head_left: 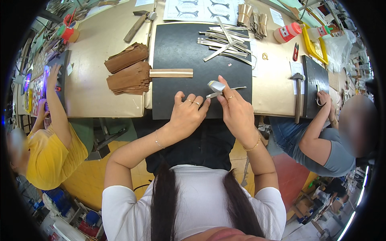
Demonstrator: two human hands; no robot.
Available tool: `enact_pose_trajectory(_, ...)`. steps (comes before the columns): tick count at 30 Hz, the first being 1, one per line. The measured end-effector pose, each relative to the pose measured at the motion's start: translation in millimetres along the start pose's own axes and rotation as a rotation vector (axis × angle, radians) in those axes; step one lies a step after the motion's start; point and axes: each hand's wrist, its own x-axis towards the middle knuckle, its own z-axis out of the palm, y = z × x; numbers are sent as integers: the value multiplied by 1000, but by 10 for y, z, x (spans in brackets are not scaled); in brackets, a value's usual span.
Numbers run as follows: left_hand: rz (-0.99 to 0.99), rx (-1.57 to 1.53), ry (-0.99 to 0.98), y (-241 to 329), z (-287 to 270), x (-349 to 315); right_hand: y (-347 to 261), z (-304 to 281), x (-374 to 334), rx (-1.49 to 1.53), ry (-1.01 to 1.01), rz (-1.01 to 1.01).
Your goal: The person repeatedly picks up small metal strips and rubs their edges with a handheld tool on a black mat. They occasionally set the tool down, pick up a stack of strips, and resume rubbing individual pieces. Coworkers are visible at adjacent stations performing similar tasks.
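My right hand (237, 110) is closed over the black mat (173, 52), holding a small pale shiny piece (216, 86) between thumb and fingers; its exact kind is unclear. A thin silvery strip (240, 87) passes under the same fingers and sticks out on both sides. Just left of it, my left hand (187, 113) is palm down at the mat, fingers bent and apart, its thumb beside the strip's left end. I see nothing held in it. A brown strip with a cream centre band (173, 73) lies farther up the mat.
Brown leather-like strips (128, 78) are stacked left of the mat. Loose silvery strips (225, 42) pile at its far end, before a printed sheet (201, 10). Hammers (136, 29) lie about; a red bottle (287, 33) and yellow tray (315, 46) stand right. People sit on both sides.
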Motion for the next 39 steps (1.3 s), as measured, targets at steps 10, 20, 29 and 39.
enact_pose_trajectory(10, 23, 38, 18, 26, 11, 6, -36, 46, -7, 69, 39, -14)
enact_pose_trajectory(20, 31, 20, 23, 26, -16, 11, -72, 73, -29, 59, 23, -65)
enact_pose_trajectory(29, 24, -6, 17, 3, -22, 22, -26, 114, -67, 38, 37, -86)
enact_pose_trajectory(39, 27, -9, -5, 15, -55, 29, 4, 128, -94, -9, -28, -21)
